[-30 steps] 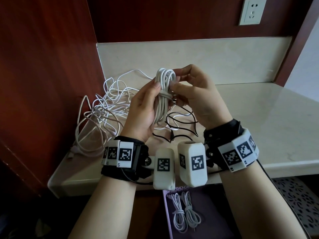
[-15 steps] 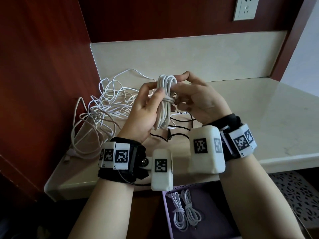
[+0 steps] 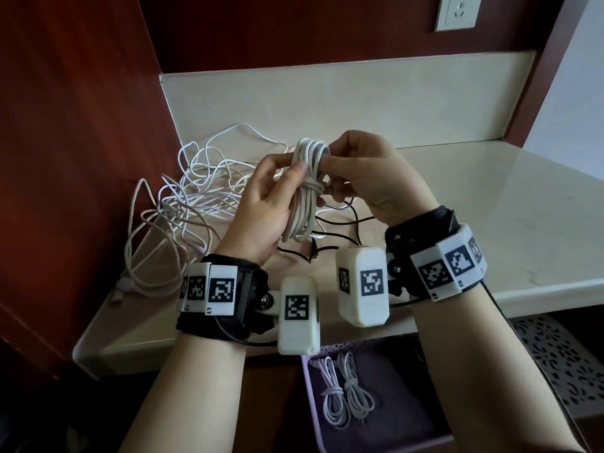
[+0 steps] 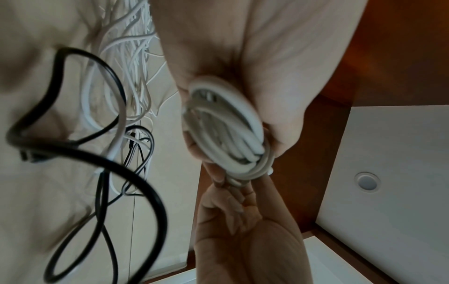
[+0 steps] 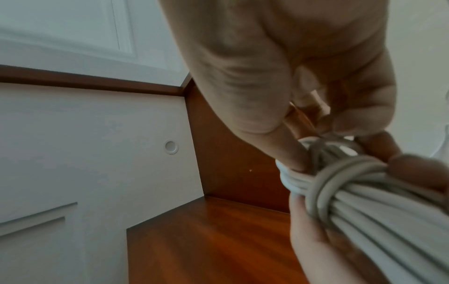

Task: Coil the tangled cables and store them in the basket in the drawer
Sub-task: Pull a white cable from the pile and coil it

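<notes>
A coiled white cable (image 3: 306,188) is held upright above the counter, with a few turns wrapped round its middle. My left hand (image 3: 268,201) grips the coil's body from the left, thumb on it; the coil (image 4: 228,130) fills that palm in the left wrist view. My right hand (image 3: 353,171) pinches the coil's upper loops from the right, and its fingers touch the wrapped cable (image 5: 340,182) in the right wrist view. A tangle of white cables (image 3: 183,204) lies on the counter at the left. Black cable (image 3: 340,223) lies under my hands. The lilac basket (image 3: 310,403) below holds two coiled white cables (image 3: 346,393).
The cream counter (image 3: 490,223) runs to the right, with its front edge near my wrists. Red-brown wood panels close the left side and back. A wall socket (image 3: 457,11) sits high on the back wall. A perforated white surface (image 3: 562,361) lies right of the basket.
Both hands and the coil have sunk slightly in view and come closer. My right hand has shifted its fingers over the coil's top loops; the wrap round the middle stays.
</notes>
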